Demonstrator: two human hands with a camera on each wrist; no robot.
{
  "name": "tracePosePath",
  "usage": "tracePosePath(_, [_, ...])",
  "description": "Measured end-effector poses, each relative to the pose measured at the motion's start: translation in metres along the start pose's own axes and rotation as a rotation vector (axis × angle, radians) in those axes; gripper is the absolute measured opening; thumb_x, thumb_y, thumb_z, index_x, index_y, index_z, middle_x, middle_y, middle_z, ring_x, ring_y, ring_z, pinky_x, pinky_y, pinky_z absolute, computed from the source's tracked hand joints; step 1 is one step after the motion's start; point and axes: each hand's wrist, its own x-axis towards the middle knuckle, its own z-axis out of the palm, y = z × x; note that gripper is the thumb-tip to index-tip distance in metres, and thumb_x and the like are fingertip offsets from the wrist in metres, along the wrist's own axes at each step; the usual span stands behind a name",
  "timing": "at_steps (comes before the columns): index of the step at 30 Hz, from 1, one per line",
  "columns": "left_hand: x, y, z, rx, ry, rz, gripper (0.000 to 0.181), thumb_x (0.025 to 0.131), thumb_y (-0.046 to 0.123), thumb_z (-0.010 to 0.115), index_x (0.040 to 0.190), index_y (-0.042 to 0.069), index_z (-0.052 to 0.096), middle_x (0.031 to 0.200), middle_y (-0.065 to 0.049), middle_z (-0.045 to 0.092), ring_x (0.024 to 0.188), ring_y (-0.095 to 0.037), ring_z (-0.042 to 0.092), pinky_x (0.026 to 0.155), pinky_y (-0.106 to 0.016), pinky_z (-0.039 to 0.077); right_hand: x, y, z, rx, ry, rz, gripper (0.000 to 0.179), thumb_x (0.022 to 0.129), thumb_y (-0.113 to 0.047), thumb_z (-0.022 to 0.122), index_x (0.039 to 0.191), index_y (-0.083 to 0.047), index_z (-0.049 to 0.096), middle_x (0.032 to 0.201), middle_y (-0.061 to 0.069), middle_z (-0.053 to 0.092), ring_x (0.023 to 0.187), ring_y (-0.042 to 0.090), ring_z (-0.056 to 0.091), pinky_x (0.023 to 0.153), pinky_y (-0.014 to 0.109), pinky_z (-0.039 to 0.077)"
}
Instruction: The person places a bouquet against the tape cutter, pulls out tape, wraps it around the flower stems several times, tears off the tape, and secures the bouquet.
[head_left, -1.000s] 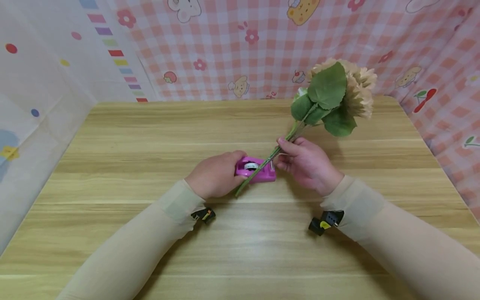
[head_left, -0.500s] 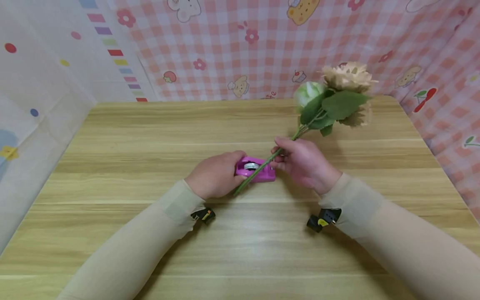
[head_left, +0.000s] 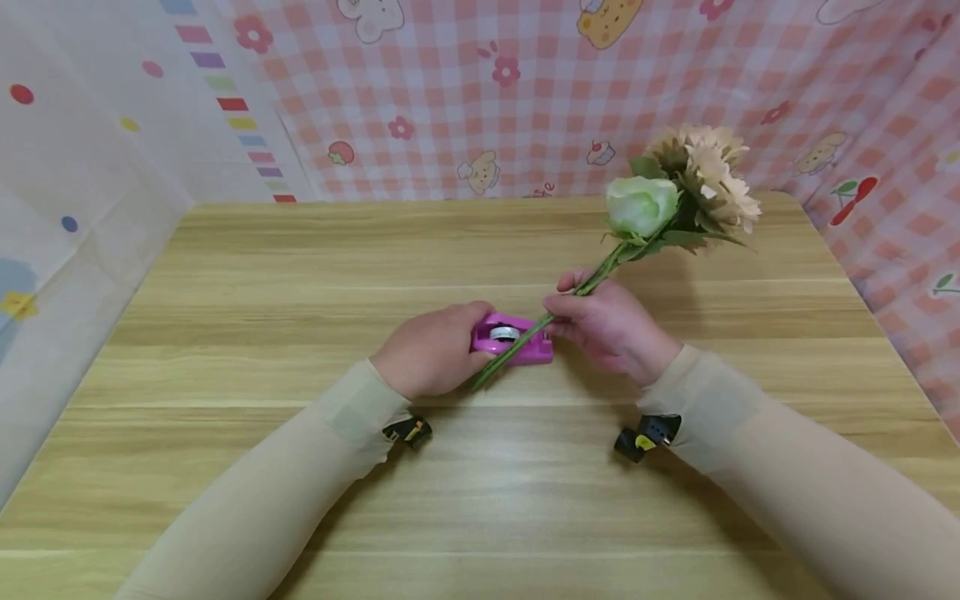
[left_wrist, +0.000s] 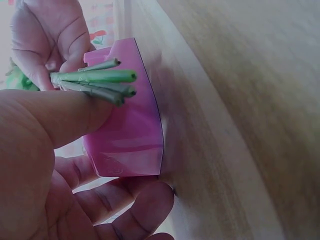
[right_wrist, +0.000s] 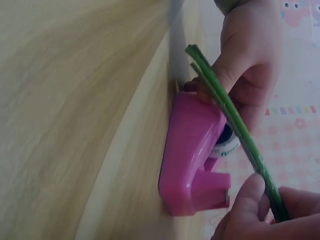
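A pink tape dispenser (head_left: 534,352) with a white tape roll (head_left: 504,333) sits on the wooden table. My left hand (head_left: 435,348) grips its left end, thumb on the near side. Between thumb and fingers, my right hand (head_left: 611,329) pinches a bundle of green flower stems (head_left: 517,346), which slants over the dispenser. At the bundle's upper end are a pale green rose (head_left: 641,207) and beige flowers (head_left: 716,183) with leaves. In the left wrist view several cut stem ends (left_wrist: 125,76) stick out beside my left thumb, with clear tape around them further up.
The wooden table (head_left: 262,283) extends around both hands. A pink checked cloth (head_left: 450,100) hangs behind it, and a white cloth (head_left: 97,167) with coloured dots hangs at the left. Each wrist carries a small black camera (head_left: 647,437).
My right hand has rolled the bundle between its fingers, so the rose now faces me and the big leaves have turned away. My left hand stays on the tape dispenser.
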Motion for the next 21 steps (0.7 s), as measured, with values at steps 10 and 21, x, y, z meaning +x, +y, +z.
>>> tracePosePath(10, [0.000, 0.001, 0.000, -0.005, -0.006, -0.009, 0.051, 0.105, 0.051, 0.059, 0.146, 0.021, 0.053, 0.116, 0.000, 0.067, 0.104, -0.021, 0.067, 0.094, -0.043, 0.057, -0.005, -0.006, -0.011, -0.110, -0.106, 0.071, 0.006, 0.109, -0.007, 0.054, 0.113, -0.004, 0.053, 0.081, 0.002, 0.071, 0.072, 0.011, 0.072, 0.076, 0.026, 0.064])
tracePosePath(21, [0.000, 0.002, -0.001, 0.008, -0.008, -0.002, 0.047, 0.105, 0.048, 0.059, 0.144, 0.021, 0.054, 0.115, 0.001, 0.066, 0.101, -0.020, 0.066, 0.093, -0.044, 0.057, -0.003, -0.003, -0.019, -0.059, -0.096, 0.094, 0.012, 0.109, -0.004, 0.051, 0.120, -0.002, 0.047, 0.086, 0.000, 0.076, 0.071, 0.007, 0.067, 0.069, 0.019, 0.059])
